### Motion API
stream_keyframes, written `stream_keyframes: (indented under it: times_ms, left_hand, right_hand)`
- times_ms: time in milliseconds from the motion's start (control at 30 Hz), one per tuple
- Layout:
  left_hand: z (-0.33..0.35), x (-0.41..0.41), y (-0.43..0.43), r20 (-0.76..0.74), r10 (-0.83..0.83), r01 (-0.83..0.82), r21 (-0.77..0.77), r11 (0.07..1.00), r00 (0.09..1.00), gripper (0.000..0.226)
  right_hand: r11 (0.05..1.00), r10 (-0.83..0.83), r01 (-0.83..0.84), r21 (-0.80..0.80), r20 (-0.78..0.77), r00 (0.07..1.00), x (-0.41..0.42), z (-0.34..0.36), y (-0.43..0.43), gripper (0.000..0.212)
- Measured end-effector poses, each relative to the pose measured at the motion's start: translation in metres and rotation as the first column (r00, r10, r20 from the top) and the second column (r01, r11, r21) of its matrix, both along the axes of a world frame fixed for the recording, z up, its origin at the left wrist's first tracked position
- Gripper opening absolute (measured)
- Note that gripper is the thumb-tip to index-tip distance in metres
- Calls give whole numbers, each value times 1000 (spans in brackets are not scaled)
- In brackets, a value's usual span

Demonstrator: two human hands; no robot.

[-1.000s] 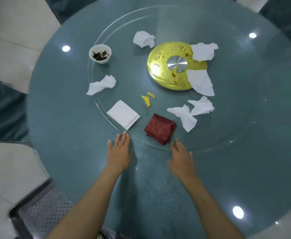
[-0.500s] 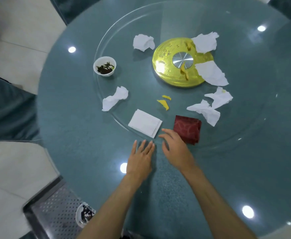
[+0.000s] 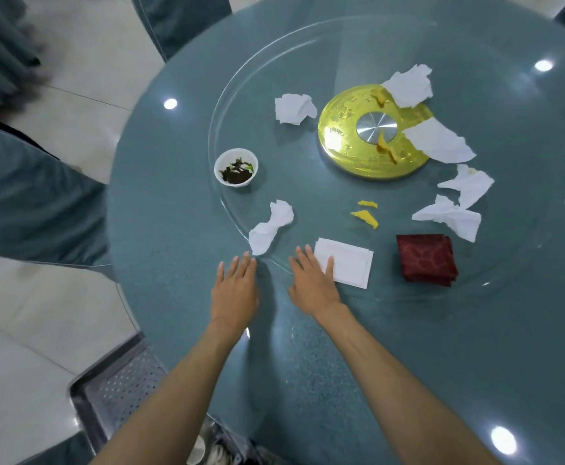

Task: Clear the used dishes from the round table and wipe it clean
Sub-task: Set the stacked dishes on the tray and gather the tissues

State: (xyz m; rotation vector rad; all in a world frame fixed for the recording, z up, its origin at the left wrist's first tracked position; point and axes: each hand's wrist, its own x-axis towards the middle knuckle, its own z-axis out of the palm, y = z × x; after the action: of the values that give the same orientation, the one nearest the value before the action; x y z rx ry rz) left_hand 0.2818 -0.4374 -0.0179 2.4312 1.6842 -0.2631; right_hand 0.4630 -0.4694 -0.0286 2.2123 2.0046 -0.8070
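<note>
Just ahead of both hands: turntable (image 3: pixel 227 209) rotated since 1 s ago, bringing cup (image 3: pixel 236 167) closer, up-left of left hand (image 3: pixel 235 290). Right hand (image 3: pixel 313 283) on folded napkin (image 3: pixel 348 263). Both flat, fingers spread, holding nothing. Cup reachable next, imo.

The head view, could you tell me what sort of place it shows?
Probably a restaurant dining room after a meal: a round table with a glass turntable, used tissues, a folded red napkin, and covered chairs around.

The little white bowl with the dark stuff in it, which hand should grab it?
Probably the left hand. The bowl sits straight beyond it with a clear path, while the right hand already touches the folded napkin.
</note>
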Motion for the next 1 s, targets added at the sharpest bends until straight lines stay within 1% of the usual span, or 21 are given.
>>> stream_keyframes:
  times_ms: [67, 167, 233, 300, 333, 467, 533, 600, 667, 700, 733, 867, 933, 1000]
  left_hand:
    - [4, 3, 10, 31, 41, -40, -21, 999, 999, 62]
    - [8, 6, 27, 85, 115, -113, -27, 993, 990, 58]
    - [12, 8, 36, 214, 195, -187, -57, 981, 957, 50]
    - [17, 10, 46, 387, 336, -304, -144, 942, 859, 42]
    - [19, 12, 52, 442, 404, -350, -202, 915, 801, 41]
    - [17, 19, 74, 520, 571, -421, -387, 821, 635, 38]
    - [12, 23, 84, 534, 674, -488, -465, 739, 510, 34]
    - [4, 27, 91, 526, 769, -544, -550, 634, 364, 29]
    - [-4, 32, 94, 525, 826, -536, -646, 543, 204, 19]
    - [-7, 35, 94, 521, 841, -513, -688, 513, 143, 17]
    - [-10, 39, 93, 519, 849, -492, -715, 497, 101, 17]
    - [-15, 52, 86, 487, 873, -403, -796, 452, 18, 16]
    - [-15, 57, 83, 441, 897, -346, -842, 415, 2, 16]
    - [-15, 62, 81, 414, 910, -309, -867, 392, -4, 18]
  right_hand:
    - [1000, 1, 0, -16, 69, 998, 1, -6, -8, 70]
    - [999, -38, 37, 10, 117, 992, 5, -12, -27, 73]
    - [998, -58, 55, 26, 138, 989, 8, -17, -38, 72]
    - [997, -78, 73, 33, 173, 982, 12, -21, -46, 71]
    - [995, -101, 95, 41, 193, 976, 12, -23, -50, 70]
    - [976, -213, 219, -18, 176, 961, 13, -24, -56, 66]
    - [965, -257, 262, -7, 160, 953, 17, -24, -60, 71]
    - [951, -305, 308, -5, 126, 944, 23, -27, -66, 75]
    - [939, -343, 343, 24, 132, 930, 28, -30, -73, 75]
    - [935, -354, 354, 26, 134, 925, 31, -31, -75, 74]
    - [931, -364, 364, 28, 133, 922, 33, -32, -77, 74]
    - [932, -362, 361, 33, 114, 925, 45, -31, -84, 71]
    - [926, -376, 372, 59, 80, 923, 50, -30, -87, 65]
    - [920, -392, 389, 56, 74, 917, 53, -30, -88, 64]
